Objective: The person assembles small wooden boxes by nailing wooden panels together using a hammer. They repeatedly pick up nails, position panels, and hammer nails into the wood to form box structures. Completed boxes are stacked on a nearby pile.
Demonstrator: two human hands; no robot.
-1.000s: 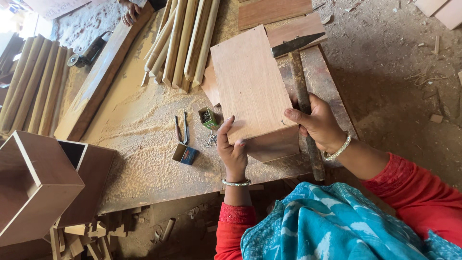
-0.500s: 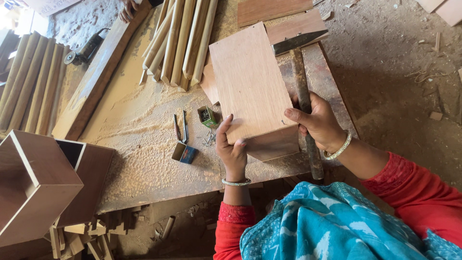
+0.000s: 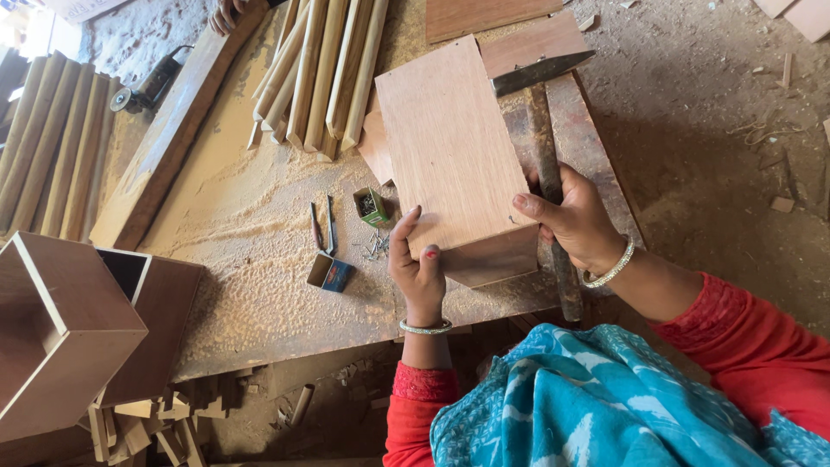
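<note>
Both hands, left hand (image 3: 417,268) and right hand (image 3: 572,216), grip the plywood box (image 3: 450,156) from either side.

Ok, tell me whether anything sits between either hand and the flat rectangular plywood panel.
Nothing visible does: the left hand grips the rectangular plywood panel at its near left corner, and the right hand at its near right edge.

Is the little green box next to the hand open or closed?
Open. The little green box shows small dark nails inside, and more nails lie spilled beside the left hand.
</note>
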